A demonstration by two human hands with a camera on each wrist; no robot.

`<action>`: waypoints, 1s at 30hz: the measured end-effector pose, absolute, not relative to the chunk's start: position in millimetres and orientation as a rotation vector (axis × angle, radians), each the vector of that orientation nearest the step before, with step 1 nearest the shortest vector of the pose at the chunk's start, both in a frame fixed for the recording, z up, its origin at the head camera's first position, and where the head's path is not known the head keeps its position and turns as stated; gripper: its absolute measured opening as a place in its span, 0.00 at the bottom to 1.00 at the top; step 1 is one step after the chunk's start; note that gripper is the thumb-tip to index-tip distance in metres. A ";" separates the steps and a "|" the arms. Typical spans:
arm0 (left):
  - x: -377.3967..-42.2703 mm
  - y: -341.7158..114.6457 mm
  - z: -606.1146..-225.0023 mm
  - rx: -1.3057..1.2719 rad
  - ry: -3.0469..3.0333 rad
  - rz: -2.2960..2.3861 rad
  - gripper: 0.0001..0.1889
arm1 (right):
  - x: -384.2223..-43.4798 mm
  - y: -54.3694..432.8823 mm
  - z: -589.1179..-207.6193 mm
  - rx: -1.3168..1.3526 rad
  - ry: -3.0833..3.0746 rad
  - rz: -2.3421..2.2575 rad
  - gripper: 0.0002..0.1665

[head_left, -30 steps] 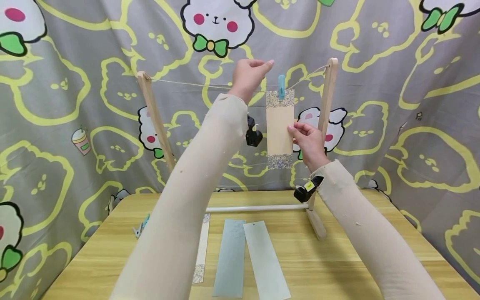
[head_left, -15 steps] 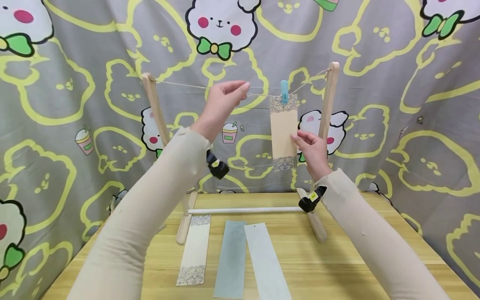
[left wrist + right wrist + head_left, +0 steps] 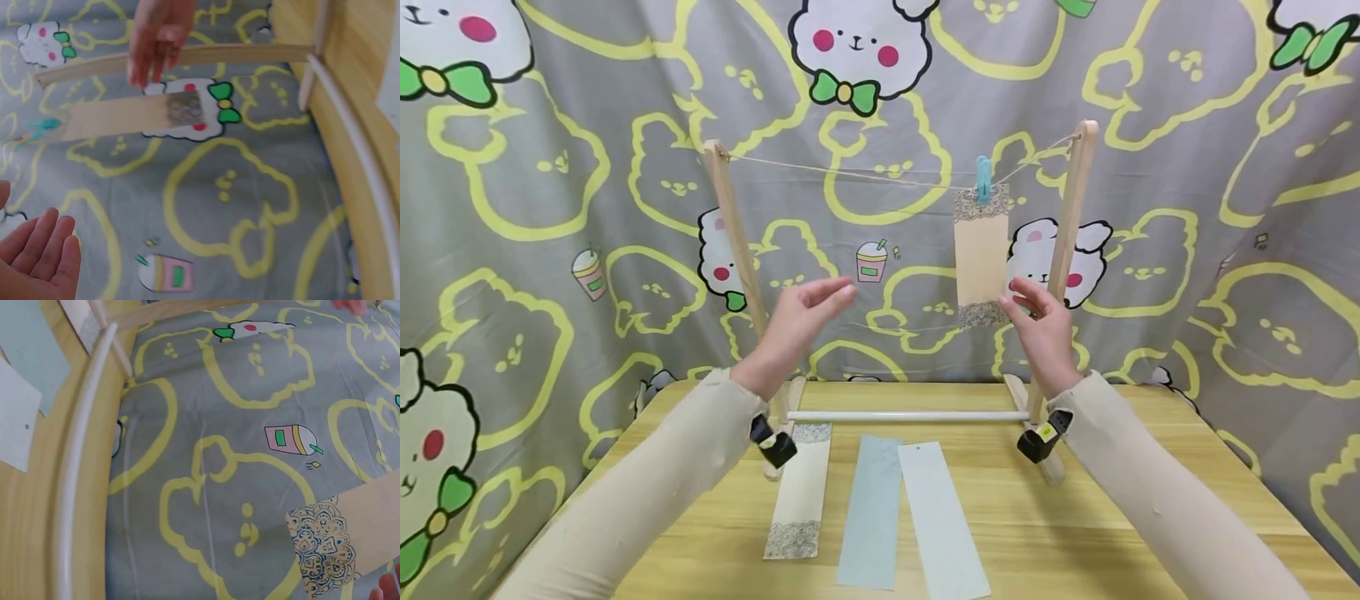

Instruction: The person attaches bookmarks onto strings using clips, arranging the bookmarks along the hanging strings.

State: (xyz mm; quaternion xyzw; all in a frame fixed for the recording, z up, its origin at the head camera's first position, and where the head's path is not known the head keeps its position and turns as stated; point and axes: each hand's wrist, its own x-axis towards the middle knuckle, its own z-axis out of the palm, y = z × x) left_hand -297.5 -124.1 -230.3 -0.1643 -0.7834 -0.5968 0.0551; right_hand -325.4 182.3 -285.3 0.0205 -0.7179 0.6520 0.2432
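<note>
The patterned card [image 3: 981, 262] hangs from the string [image 3: 850, 173] by a blue clip [image 3: 983, 183], nearer the right post [image 3: 1075, 208] than the left post [image 3: 736, 225]. The right hand [image 3: 1047, 332] is at the lower right edge of that card, its fingers loosely bent and a little parted; whether a fingertip touches the edge I cannot tell, but they do not look closed on it. The left hand [image 3: 792, 332] is in the air well to the left of the card, thumb and fingers stretched out and holding nothing. The likeliest trouble is the card coming off: the clip appears to bite only its top end, so a tug or knock low down from the right hand could twist it or pull it free. A bump against the string, which dips at the clip, could also set the card swinging. Down on the counter [image 3: 1030, 533], a careless sleeve might push the loose cards about, and the overlapping two could be lifted together by mistake. Counting up: one string, one clip on it, two wooden posts, one white rod [image 3: 910, 416] between them, and four cards, one hung and three lying flat, namely one cream card [image 3: 801, 492], one blue card [image 3: 871, 517] and one pale card [image 3: 943, 517].
</note>
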 end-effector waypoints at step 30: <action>-268.9 -261.3 -374.1 0.005 -2.452 -1.635 0.28 | -271.9 175.6 -379.1 0.103 -2.299 1.813 0.26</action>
